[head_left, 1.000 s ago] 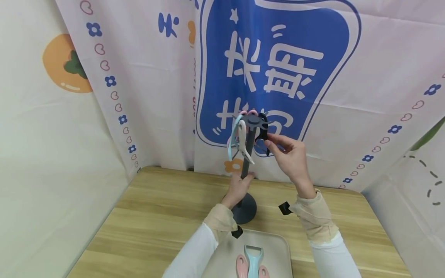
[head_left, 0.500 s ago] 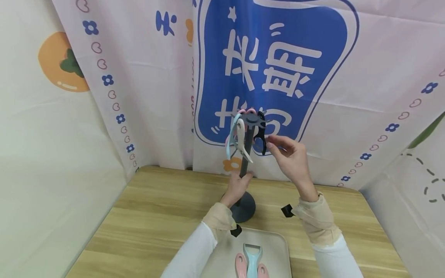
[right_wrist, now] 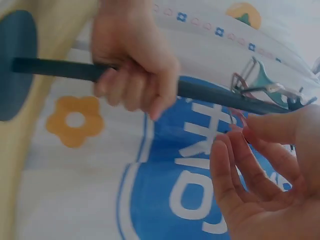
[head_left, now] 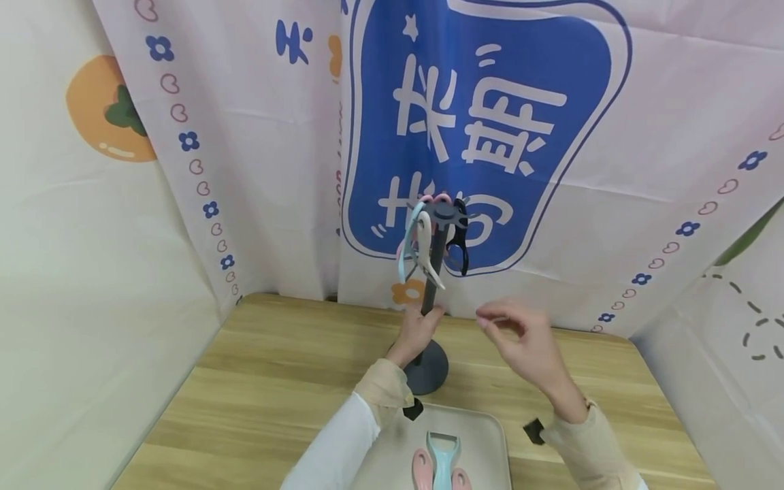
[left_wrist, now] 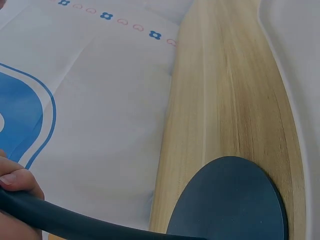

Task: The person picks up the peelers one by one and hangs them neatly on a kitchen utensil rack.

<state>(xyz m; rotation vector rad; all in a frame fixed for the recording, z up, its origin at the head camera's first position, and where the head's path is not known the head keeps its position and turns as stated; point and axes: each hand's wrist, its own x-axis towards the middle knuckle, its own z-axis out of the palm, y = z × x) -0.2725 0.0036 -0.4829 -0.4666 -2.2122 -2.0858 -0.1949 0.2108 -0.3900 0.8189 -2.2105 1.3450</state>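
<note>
My left hand [head_left: 418, 333] grips the pole of a dark grey rotating stand [head_left: 437, 258], just above its round base [head_left: 429, 371]. From the hooks at the stand's top hang several peelers: a black peeler [head_left: 461, 235] on the right, a white peeler [head_left: 424, 238] in front, a light blue peeler [head_left: 402, 262] at the left, and pink ones [head_left: 442, 198] behind, mostly hidden. My right hand [head_left: 531, 344] is in the air right of the pole, apart from the stand. Its fingers are loosely bent with nothing between them, as the right wrist view also shows.
A beige tray [head_left: 501, 442] lies on the wooden table [head_left: 245, 381] in front of the stand. It holds a light blue peeler [head_left: 444, 459] and pink peeler handles [head_left: 421, 468]. A printed cloth [head_left: 294, 170] hangs close behind the table.
My right hand has let go of the black peeler, which now hangs on the stand, and has moved down and right. The left hand keeps its hold on the pole.
</note>
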